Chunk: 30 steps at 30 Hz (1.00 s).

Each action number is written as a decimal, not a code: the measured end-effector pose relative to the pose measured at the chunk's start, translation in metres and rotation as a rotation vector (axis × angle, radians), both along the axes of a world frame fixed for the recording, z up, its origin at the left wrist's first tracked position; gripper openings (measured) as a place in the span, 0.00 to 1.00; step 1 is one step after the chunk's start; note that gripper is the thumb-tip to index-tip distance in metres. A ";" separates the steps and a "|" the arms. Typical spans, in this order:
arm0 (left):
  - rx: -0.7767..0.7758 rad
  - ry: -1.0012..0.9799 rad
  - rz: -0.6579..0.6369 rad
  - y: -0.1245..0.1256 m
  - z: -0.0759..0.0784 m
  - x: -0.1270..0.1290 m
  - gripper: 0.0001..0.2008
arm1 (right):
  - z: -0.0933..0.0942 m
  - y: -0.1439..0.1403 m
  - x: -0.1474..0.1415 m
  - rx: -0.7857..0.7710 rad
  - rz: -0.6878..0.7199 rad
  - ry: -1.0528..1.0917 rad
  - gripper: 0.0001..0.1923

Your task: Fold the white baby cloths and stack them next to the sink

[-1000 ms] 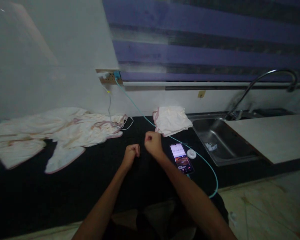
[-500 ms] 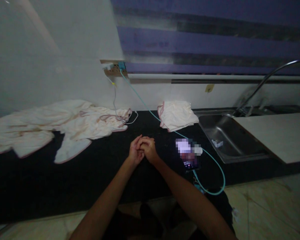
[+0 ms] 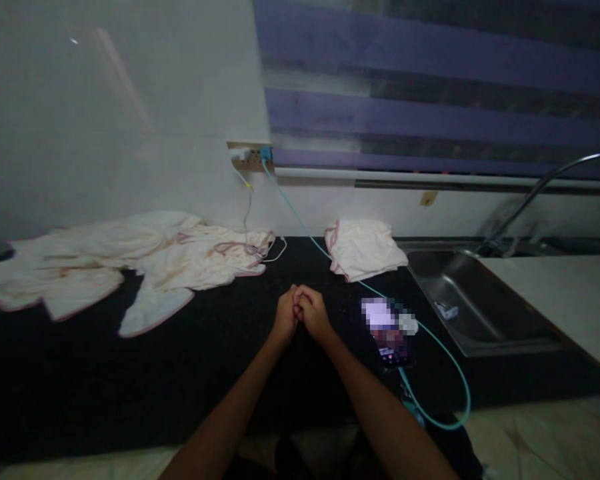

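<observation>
Left hand point(image 3: 285, 315) and right hand point(image 3: 314, 315) clasped together, otherwise empty, on the counter point(image 3: 130, 380) left of the phone point(image 3: 389, 333).

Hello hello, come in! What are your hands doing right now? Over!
Left hand and right hand clasped together, holding nothing. Phone nearest, beside right hand, on its teal cable. Folded cloth behind, untouched.
</observation>
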State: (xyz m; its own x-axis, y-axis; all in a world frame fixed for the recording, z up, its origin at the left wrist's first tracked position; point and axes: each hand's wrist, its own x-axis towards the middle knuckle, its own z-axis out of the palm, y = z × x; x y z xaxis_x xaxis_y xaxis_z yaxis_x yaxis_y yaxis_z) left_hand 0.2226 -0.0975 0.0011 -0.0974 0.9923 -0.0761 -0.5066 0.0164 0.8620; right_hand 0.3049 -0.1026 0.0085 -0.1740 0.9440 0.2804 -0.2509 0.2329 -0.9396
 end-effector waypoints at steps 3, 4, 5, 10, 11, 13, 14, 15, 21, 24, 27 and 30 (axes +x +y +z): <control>0.017 0.027 0.007 -0.002 0.002 0.000 0.30 | -0.001 0.001 0.002 0.031 0.007 -0.003 0.08; 0.025 0.037 0.008 -0.003 0.002 0.000 0.31 | -0.001 0.001 0.002 0.045 0.007 -0.005 0.08; 0.035 0.048 0.009 -0.003 0.002 0.000 0.31 | -0.002 0.001 0.003 0.059 0.007 -0.010 0.08; 0.083 0.108 0.016 -0.001 -0.004 0.000 0.33 | -0.010 0.005 0.002 0.109 -0.010 -0.052 0.10; 0.089 0.117 0.018 0.000 -0.005 0.001 0.33 | -0.011 0.005 0.002 0.118 -0.011 -0.059 0.10; 0.097 0.134 0.018 -0.001 -0.006 0.002 0.32 | -0.012 0.006 0.002 0.129 -0.015 -0.073 0.10; 0.100 0.141 0.015 -0.002 -0.006 0.002 0.32 | -0.011 0.006 0.003 0.130 -0.015 -0.078 0.10; 0.103 0.148 0.013 -0.003 -0.006 0.003 0.31 | -0.011 0.006 0.003 0.127 -0.016 -0.079 0.10; 0.135 0.215 0.012 -0.007 -0.004 0.005 0.30 | -0.003 0.002 0.003 0.106 -0.031 -0.064 0.10; 0.156 0.274 0.016 -0.005 -0.005 0.005 0.29 | 0.000 0.001 0.003 0.102 -0.036 -0.075 0.10; 0.178 0.341 0.011 0.000 -0.007 0.003 0.29 | 0.001 0.001 0.005 0.107 -0.041 -0.083 0.09; 0.210 0.422 -0.003 0.007 -0.010 0.000 0.30 | 0.003 0.002 0.009 0.115 -0.055 -0.098 0.09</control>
State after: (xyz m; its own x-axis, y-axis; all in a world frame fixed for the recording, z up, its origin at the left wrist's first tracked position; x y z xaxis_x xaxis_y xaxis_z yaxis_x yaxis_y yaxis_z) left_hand 0.2221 -0.0905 -0.0085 -0.0741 0.9823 0.1721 -0.1119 -0.1797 0.9773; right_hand 0.3141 -0.1008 0.0115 -0.1548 0.9154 0.3716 -0.1429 0.3514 -0.9253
